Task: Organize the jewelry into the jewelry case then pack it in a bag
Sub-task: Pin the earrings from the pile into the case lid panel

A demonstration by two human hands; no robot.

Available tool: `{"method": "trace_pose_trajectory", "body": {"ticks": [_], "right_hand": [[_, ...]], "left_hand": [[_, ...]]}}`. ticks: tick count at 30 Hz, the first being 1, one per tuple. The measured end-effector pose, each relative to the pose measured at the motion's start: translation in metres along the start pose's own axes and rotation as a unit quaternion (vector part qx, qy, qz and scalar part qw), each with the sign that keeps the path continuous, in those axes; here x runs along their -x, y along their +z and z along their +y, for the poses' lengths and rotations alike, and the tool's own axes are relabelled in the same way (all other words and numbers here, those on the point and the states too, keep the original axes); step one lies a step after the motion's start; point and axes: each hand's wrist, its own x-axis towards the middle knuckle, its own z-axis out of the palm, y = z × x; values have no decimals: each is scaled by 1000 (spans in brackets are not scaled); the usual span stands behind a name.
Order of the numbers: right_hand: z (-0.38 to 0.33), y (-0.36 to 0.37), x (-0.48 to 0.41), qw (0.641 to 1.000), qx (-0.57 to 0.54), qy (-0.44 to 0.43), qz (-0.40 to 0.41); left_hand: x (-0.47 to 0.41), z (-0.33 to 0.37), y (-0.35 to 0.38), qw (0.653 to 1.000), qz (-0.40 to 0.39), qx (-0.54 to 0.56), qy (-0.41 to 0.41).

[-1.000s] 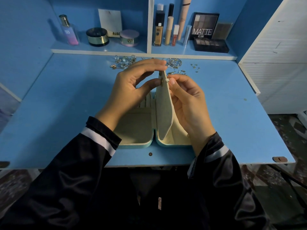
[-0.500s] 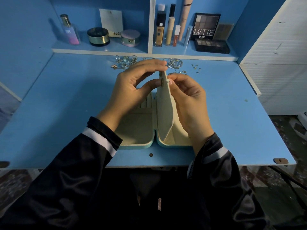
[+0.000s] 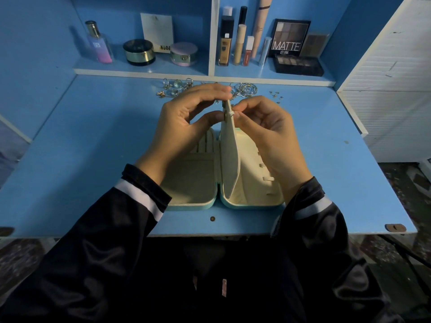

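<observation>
A mint jewelry case point(image 3: 193, 183) with a cream lining lies open on the blue desk. Its cream middle flap point(image 3: 231, 157) stands upright between the two halves. My left hand point(image 3: 186, 122) pinches the flap's top edge between thumb and fingers. My right hand point(image 3: 265, 131) pinches the same top edge from the other side, at a small clasp or piece of jewelry too small to identify. Loose rings point(image 3: 175, 86), silver hoops point(image 3: 246, 89) and small earrings point(image 3: 276, 96) lie on the desk behind my hands. No bag is in view.
The blue desk point(image 3: 93, 148) ends at a front edge close to my body. A shelf point(image 3: 144, 69) behind the jewelry holds a perfume bottle point(image 3: 98, 43), jars, makeup tubes and an eyeshadow palette point(image 3: 290, 38). A white cabinet point(image 3: 391, 89) stands to the right.
My hands stay at the top of the flap. The right fingers have shifted slightly at the edge; nothing else has moved.
</observation>
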Motion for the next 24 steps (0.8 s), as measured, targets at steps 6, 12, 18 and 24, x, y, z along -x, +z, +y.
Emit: {"method": "trace_pose_trajectory", "body": {"ticks": [6, 12, 18, 24], "right_hand": [[-5, -2, -4, 998, 54, -4, -28], [-10, -3, -4, 996, 85, -14, -38], [-7, -3, -3, 995, 89, -24, -26], [-4, -4, -3, 999, 45, 1, -8]], "left_hand": [[0, 0, 0, 1000, 9, 1, -6], [-1, -3, 1, 1000, 12, -4, 6], [-2, -3, 1, 1000, 9, -3, 13], [-1, -3, 1, 1000, 4, 6, 6]]}}
